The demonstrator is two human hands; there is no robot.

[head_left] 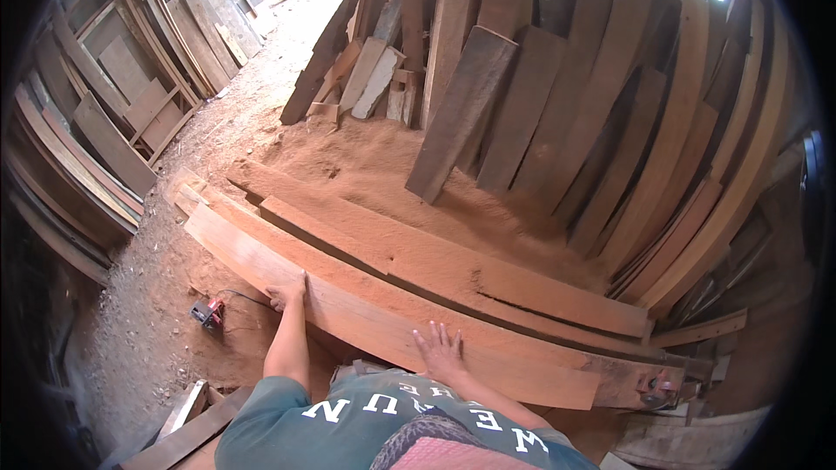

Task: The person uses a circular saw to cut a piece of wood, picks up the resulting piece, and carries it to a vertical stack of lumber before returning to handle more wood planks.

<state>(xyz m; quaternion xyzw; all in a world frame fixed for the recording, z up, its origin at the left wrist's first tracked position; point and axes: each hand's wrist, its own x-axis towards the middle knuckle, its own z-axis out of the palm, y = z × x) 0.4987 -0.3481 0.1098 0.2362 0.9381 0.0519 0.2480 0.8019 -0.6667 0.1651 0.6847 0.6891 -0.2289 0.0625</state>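
A long, pale reddish plank (348, 313) lies crosswise in front of me on sawdust-covered boards (418, 283). My left hand (287, 294) grips the plank left of centre, index finger extended over its face and the other fingers curled at the near edge. My right hand (440, 352) lies open on the plank's face, fingers spread. A small red-and-black power tool (207, 314) with a dark cord sits on the ground to the left of my left forearm.
Dark planks (540, 122) lean upright along the back and right. More boards and frames (113, 130) stand at the left, beside a debris-strewn path (218, 130) leading to daylight. Sawdust heaps (366, 165) lie behind the boards; offcuts (187, 418) sit at the lower left.
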